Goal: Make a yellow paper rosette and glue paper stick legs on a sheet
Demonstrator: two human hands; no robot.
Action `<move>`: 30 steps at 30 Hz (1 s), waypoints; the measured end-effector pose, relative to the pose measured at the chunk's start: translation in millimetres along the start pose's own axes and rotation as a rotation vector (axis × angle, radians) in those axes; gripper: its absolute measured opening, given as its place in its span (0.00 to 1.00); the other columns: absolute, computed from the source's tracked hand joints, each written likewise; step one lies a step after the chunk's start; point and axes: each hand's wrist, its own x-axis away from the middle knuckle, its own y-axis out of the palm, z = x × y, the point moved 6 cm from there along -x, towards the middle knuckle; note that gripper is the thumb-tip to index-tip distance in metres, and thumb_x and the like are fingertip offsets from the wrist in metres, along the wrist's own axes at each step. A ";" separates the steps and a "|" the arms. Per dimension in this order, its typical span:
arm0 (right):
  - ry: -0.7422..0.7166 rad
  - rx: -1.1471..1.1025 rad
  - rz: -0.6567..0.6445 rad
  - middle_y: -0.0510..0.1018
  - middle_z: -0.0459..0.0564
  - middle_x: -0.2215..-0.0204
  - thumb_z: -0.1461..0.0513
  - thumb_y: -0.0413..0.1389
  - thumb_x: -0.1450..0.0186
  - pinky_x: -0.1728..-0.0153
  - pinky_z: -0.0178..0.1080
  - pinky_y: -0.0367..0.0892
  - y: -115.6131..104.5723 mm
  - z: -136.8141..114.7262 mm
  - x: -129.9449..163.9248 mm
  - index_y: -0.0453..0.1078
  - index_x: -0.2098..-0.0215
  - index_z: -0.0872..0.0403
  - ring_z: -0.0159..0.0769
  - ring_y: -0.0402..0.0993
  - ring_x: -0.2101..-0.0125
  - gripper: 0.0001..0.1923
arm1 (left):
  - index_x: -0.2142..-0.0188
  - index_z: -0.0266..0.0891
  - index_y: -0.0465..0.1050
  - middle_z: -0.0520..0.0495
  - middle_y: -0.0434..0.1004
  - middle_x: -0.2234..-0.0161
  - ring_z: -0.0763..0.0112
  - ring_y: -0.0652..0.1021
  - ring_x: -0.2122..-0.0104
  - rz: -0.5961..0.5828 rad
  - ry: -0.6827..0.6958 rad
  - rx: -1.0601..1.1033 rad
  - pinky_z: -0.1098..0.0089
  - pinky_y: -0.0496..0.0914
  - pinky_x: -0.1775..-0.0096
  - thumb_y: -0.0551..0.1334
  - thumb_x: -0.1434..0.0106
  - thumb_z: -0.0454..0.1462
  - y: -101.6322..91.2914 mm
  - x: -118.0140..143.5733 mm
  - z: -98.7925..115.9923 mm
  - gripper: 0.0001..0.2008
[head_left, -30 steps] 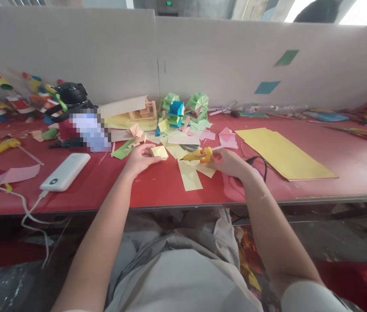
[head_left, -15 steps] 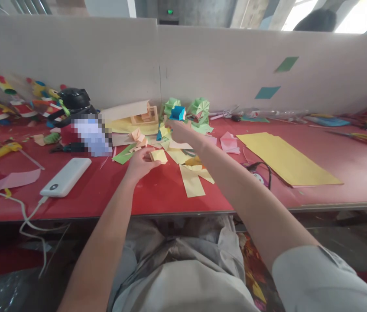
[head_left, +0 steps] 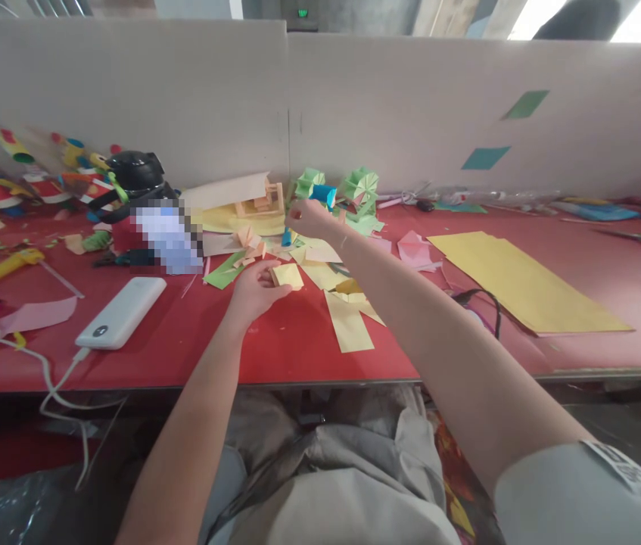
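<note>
My left hand [head_left: 259, 291] is closed around a small folded pale yellow paper piece [head_left: 287, 277], held above the red table near its front edge. My right hand [head_left: 315, 221] reaches farther in, fingers curled together over the paper pile; anything between its fingertips is hidden. Just below those fingertips is a small blue paper piece [head_left: 287, 238]. Behind the hand sits a blue paper roll [head_left: 324, 196], close to green pleated paper shapes [head_left: 361, 185]. Pale yellow strips [head_left: 348, 322] lie under my right forearm, and peach folded paper [head_left: 249, 241] lies beyond my left hand.
To the left are a white power bank [head_left: 121, 314] with a cable, a yellow glue gun [head_left: 7, 269], a pixelated phone screen [head_left: 166, 236] and a black-lidded bottle [head_left: 135, 170]. Yellow sheets [head_left: 524, 284] lie to the right. A pale partition [head_left: 411, 113] stands behind.
The view has shifted a little, so the table things appear farther right. My right hand's fingers look more curled. My left hand keeps hold of the folded yellow paper.
</note>
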 end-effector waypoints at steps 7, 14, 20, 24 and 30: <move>-0.251 -0.287 0.316 0.72 0.56 0.51 0.71 0.53 0.40 0.56 0.42 0.71 -29.3 -34.2 97.0 0.65 0.45 0.55 0.38 0.72 0.60 0.25 | 0.54 0.35 0.74 0.45 0.81 0.66 0.59 0.82 0.64 0.023 -0.004 -0.011 0.63 0.75 0.61 0.75 0.59 0.35 -1.3 -1.3 0.7 0.30; -0.280 -0.409 0.453 0.77 0.52 0.64 0.69 0.54 0.37 0.55 0.42 0.70 -20.3 -35.5 142.6 0.74 0.62 0.54 0.40 0.74 0.60 0.09 | 0.53 0.37 0.76 0.48 0.79 0.68 0.61 0.80 0.66 -0.068 0.064 -0.060 0.62 0.75 0.59 0.76 0.57 0.40 3.8 2.1 4.9 0.30; -0.368 -0.544 0.415 0.78 0.52 0.60 0.70 0.53 0.39 0.54 0.42 0.72 -6.4 -41.2 149.2 0.75 0.65 0.54 0.38 0.76 0.58 0.10 | 0.53 0.39 0.76 0.49 0.78 0.68 0.62 0.80 0.63 -0.141 0.086 -0.006 0.65 0.74 0.60 0.76 0.56 0.40 5.8 4.6 6.4 0.29; -0.385 -0.574 0.347 0.80 0.52 0.61 0.70 0.53 0.39 0.53 0.43 0.71 2.1 -42.7 149.9 0.75 0.65 0.54 0.38 0.77 0.58 0.10 | 0.54 0.39 0.77 0.50 0.77 0.66 0.66 0.78 0.65 -0.144 0.110 0.022 0.67 0.72 0.60 0.77 0.56 0.39 5.0 4.1 7.1 0.28; -0.378 -0.558 0.298 0.80 0.51 0.61 0.69 0.53 0.39 0.53 0.43 0.71 6.1 -42.6 150.4 0.74 0.65 0.53 0.38 0.77 0.58 0.10 | 0.53 0.40 0.78 0.48 0.78 0.61 0.66 0.77 0.63 -0.154 0.117 0.030 0.67 0.72 0.59 0.76 0.55 0.39 4.5 3.1 5.8 0.27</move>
